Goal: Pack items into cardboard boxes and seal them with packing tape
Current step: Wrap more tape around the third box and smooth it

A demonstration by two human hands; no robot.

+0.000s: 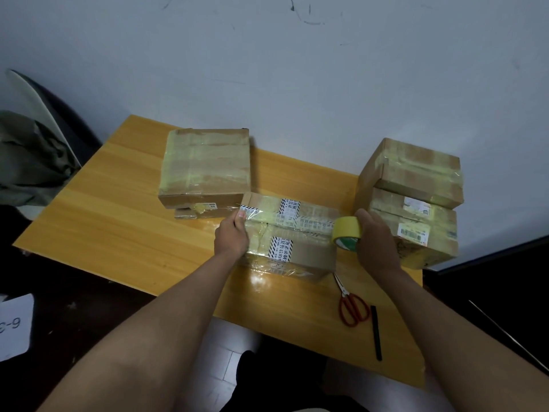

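Note:
A closed cardboard box point(300, 251) with striped labels and yellowish tape lies in the middle of the wooden table point(118, 233). My left hand point(231, 237) presses the end of a tape strip onto the box's left end, thumb on top. My right hand point(375, 242) grips a yellow packing tape roll point(347, 231) at the box's right end. The clear strip stretches across the box top between both hands.
A taped box point(205, 168) stands behind at the left. Two stacked taped boxes point(416, 200) stand at the right. Red-handled scissors point(352, 304) and a black pen point(375, 333) lie near the front right edge. A chair with cloth point(32, 162) is at far left.

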